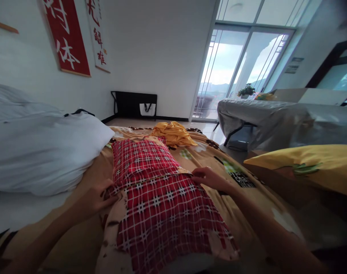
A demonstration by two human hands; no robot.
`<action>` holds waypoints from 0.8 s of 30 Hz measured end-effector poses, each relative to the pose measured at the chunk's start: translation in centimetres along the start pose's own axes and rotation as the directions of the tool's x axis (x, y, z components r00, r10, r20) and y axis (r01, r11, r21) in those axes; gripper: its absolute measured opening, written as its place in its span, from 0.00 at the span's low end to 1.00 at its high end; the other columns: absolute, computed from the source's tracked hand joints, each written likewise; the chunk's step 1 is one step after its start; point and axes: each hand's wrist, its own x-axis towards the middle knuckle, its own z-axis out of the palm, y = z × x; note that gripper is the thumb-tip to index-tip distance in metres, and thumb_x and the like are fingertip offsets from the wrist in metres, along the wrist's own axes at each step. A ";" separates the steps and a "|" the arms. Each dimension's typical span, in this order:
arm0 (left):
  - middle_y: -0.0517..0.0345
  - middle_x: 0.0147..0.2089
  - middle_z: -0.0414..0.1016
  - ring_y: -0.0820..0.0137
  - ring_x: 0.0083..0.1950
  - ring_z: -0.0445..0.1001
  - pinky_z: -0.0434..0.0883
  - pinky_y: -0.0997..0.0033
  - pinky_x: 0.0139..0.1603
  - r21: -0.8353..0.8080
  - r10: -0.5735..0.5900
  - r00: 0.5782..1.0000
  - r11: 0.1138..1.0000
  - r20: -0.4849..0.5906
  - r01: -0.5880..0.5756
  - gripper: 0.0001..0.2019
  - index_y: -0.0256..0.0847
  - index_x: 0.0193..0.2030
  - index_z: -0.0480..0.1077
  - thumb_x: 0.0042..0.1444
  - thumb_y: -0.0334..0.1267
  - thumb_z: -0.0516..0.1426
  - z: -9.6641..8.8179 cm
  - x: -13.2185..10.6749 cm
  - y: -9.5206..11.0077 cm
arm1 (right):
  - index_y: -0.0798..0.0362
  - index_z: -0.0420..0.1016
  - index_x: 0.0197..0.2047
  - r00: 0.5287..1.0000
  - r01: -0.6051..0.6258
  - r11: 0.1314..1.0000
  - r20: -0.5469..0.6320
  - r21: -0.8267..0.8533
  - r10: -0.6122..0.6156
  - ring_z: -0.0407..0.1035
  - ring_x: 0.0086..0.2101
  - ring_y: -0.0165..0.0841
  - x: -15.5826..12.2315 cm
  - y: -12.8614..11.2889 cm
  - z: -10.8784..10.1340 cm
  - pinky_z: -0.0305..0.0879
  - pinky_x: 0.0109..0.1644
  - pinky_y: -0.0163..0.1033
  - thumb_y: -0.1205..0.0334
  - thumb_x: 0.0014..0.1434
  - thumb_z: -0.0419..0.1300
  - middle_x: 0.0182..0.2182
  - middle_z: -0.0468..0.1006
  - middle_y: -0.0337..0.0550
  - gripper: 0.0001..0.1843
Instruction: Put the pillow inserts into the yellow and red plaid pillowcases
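Half of the work on the red plaid cover point(157, 194) looks done to me: its far part lies plump, while the near part is loose and creased, not yet neat. It rests on the tan bedding point(103, 167), long axis running away from me, far end leaning left. My left hand point(100, 196) and right hand point(208, 178) pinch opposite side edges, fingers narrow.

1 plaid pillowcase point(162, 198). 1 left hand point(97, 196) at its left edge, 1 right hand point(209, 178) at its right, 2 total. 1 orange cloth point(173, 134) just beyond it. 1 yellow cushion point(319, 165) off its right. 3 wall scrolls point(69, 42), 1 cropped, far left of it. 1 plant point(247, 90) well beyond it.
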 end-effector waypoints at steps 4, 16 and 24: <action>0.60 0.31 0.74 0.71 0.31 0.72 0.67 0.74 0.33 0.051 0.034 0.994 0.998 -0.100 -0.029 0.14 0.40 0.41 0.68 0.60 0.49 0.50 0.7 -0.1 0.0 | 0.55 0.75 0.32 0.989 0.007 0.981 -0.146 -0.195 -0.036 0.66 0.26 0.30 0.1 -1.3 0.7 0.59 0.32 0.36 0.49 0.60 0.54 0.24 0.75 0.41 0.19; 0.47 0.47 0.75 0.59 0.45 0.74 0.68 0.59 0.46 0.661 0.370 0.896 0.740 -0.244 -0.126 0.18 0.39 0.53 0.67 0.60 0.29 0.45 2.7 0.0 1.1 | 0.48 0.76 0.39 0.803 0.176 0.744 -0.343 -0.644 -0.487 0.67 0.37 0.34 1.5 -5.2 3.6 0.62 0.44 0.41 0.63 0.66 0.51 0.35 0.76 0.43 0.11; 0.47 0.40 0.75 0.61 0.42 0.72 0.67 0.61 0.44 0.710 0.520 0.785 0.688 -0.337 -0.151 0.10 0.36 0.46 0.66 0.58 0.30 0.51 2.1 -0.6 1.7 | 0.50 0.76 0.38 0.770 0.246 0.772 -0.366 -0.586 -0.523 0.67 0.37 0.35 2.7 -7.7 5.2 0.63 0.45 0.42 0.64 0.66 0.52 0.35 0.77 0.44 0.11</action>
